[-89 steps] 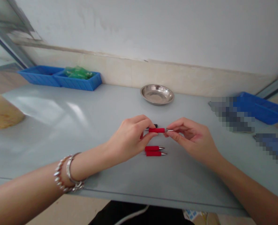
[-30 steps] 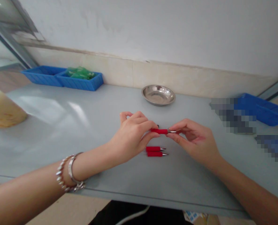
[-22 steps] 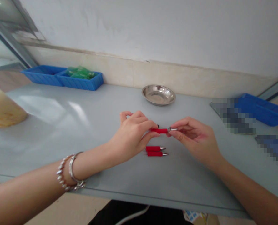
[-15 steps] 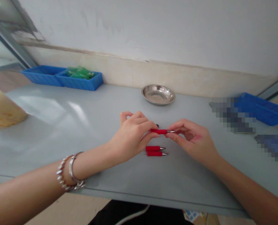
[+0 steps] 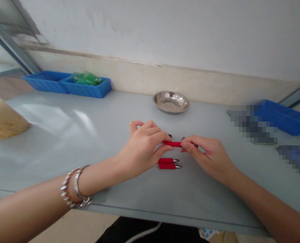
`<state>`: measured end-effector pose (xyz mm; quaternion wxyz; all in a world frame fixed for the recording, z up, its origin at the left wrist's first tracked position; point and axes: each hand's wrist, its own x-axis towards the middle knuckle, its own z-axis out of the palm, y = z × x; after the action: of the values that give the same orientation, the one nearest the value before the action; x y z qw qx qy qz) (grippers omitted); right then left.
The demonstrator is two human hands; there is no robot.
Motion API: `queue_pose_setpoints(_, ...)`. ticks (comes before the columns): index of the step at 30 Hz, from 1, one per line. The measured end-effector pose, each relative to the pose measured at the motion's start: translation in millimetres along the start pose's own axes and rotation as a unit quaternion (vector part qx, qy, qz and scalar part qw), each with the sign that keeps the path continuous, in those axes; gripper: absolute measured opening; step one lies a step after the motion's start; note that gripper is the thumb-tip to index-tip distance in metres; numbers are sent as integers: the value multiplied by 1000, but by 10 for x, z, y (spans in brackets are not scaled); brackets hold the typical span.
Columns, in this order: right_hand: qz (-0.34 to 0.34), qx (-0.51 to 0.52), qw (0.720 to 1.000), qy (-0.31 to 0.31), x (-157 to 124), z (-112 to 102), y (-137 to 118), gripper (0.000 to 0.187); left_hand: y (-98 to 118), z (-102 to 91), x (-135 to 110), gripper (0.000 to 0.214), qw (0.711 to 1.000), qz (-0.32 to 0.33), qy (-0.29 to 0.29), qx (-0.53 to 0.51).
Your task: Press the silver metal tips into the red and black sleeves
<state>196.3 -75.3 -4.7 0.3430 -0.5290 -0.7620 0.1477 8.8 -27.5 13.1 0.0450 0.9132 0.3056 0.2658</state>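
My left hand (image 5: 147, 141) pinches a red-gripped pen (image 5: 173, 144) between thumb and forefinger, holding it level above the table. At the pen's right end, my right hand (image 5: 202, 148) closes thumb and fingers on it, and its tip is hidden there. A small dark grey pointed piece (image 5: 182, 138) shows just above the right fingertips; I cannot tell what it belongs to. Below the hands lie two more red pens (image 5: 167, 166) side by side, silver tips pointing right, their rear ends partly behind my left hand. A small black piece (image 5: 169, 135) peeks out past my left forefinger.
A shallow steel dish (image 5: 171, 102) stands on the grey table (image 5: 129, 202) near the wall. Two blue bins (image 5: 89, 90) sit back left, one holding green items. Another blue bin (image 5: 283, 118) and blurred-out objects are at right. A container of yellowish contents (image 5: 5, 121) is far left.
My right fingers have shifted slightly down and to the left along the pen, covering its silver tip. The grey piece above them has come into view. My left hand stays put.
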Motion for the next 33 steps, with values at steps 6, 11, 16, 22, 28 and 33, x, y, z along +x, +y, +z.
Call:
queue_pose_setpoints(6,-16,-19,998,54,-9,7,15,16,-7,-7,9,12,1000,-10,2,1)
queue_pose_setpoints(11,-46,-34,997,52,-6,1,1,14,-1,-2,5,11,1000,-1,2,-2)
queue_pose_setpoints(16,-29,-35,999,28,-1,-4,20,22,-5,0,11,9,1000,-5,5,0)
queue_pose_setpoints(22,-54,-50,996,43,3,-13,22,21,2,4,13,11,1000,-9,-2,-4)
queue_pose_setpoints(28,-39,-48,997,44,11,-17,21,16,-6,7,12,11,1000,-8,4,-1)
queue_pose_setpoints(33,-82,-50,995,28,15,-16,22,22,-8,11,6,9,1000,0,6,-6)
